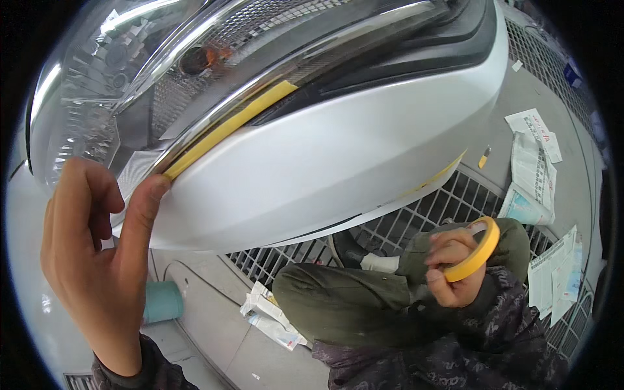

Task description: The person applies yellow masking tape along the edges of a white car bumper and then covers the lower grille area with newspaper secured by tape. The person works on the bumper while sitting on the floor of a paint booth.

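Observation:
A white car bumper (325, 169) fills the upper view, with a chrome-edged mesh grille (214, 39) above it. A strip of yellow masking tape (227, 127) runs along the seam between the chrome trim and the bumper. My left hand (97, 260) is raised at the left, its index fingertip pressing the lower end of the strip at the bumper's edge. My right hand (455, 266) is low at the right, over my knee, gripping a roll of yellow masking tape (480, 250).
A headlight (78, 110) sits at the upper left. Under the bumper lies a metal floor grate (429, 214). Newspaper sheets (533, 169) lie at the right, crumpled paper (270, 318) on the grey floor, and a teal cylinder (162, 302) at the lower left.

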`<state>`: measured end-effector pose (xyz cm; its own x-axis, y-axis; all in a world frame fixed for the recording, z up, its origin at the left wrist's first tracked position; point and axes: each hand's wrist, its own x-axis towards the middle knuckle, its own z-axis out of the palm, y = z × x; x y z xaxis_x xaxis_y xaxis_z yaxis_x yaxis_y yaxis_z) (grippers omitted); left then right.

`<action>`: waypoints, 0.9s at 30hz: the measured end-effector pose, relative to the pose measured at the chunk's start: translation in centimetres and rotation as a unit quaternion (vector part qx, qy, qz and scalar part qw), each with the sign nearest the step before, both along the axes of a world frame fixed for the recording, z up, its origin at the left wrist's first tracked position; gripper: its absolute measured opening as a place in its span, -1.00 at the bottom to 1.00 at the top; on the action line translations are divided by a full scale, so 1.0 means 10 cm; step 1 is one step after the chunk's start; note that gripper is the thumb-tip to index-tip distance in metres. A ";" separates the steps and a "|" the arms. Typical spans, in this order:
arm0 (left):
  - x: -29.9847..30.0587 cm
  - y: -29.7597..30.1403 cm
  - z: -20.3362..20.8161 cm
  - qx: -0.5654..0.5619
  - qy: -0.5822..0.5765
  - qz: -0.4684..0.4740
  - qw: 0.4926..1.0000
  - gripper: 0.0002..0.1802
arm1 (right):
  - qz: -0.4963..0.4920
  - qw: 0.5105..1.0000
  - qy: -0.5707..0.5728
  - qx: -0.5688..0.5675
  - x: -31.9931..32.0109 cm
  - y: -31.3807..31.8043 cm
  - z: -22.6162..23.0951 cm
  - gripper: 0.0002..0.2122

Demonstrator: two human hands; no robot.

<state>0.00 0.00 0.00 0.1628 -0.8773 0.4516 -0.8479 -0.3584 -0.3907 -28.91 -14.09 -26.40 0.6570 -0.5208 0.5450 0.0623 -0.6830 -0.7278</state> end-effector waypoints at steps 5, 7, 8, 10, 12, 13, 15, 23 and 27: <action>0.08 0.18 -0.14 -0.092 0.014 -0.058 0.994 -0.75 | 0.113 0.973 0.036 0.198 0.44 0.28 0.49 -0.77; -0.20 0.19 -0.46 -0.072 0.225 -0.204 0.950 -0.75 | 0.155 0.958 0.053 0.236 0.57 0.27 0.57 -0.73; -0.35 0.16 -0.73 -0.056 0.298 -0.227 0.925 -0.65 | 0.159 0.952 0.070 0.254 0.60 0.29 0.62 -0.72; -0.55 -0.18 -1.25 0.003 0.396 -0.324 0.859 -0.54 | 0.135 0.950 0.101 0.264 0.50 0.20 0.61 -0.67; -0.66 -0.30 -1.67 -0.069 0.484 -0.370 0.790 -0.59 | 0.099 0.974 0.087 0.185 0.48 0.20 0.47 -0.65; -0.71 -0.31 -1.78 -0.090 0.490 -0.370 0.784 -0.60 | 0.089 0.983 0.080 0.142 0.47 0.19 0.44 -0.64; -0.77 -0.32 -1.93 -0.110 0.484 -0.375 0.783 -0.62 | 0.075 0.981 0.129 0.127 0.42 0.17 0.45 -0.59; -1.00 -0.37 -2.67 -0.085 0.608 -0.334 0.716 -0.81 | -0.026 0.954 0.288 0.072 0.10 0.27 -0.16 -0.61; -1.27 -0.40 -3.00 -0.041 0.666 -0.304 0.680 -0.86 | -0.073 0.941 0.320 0.081 -0.14 0.31 -0.37 -0.67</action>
<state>-12.69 -3.97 -30.00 0.0943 -0.9460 0.3101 -0.4324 0.2417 0.8687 -30.34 -10.94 -30.13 0.7393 -0.6726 -0.0324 -0.5101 -0.5279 -0.6790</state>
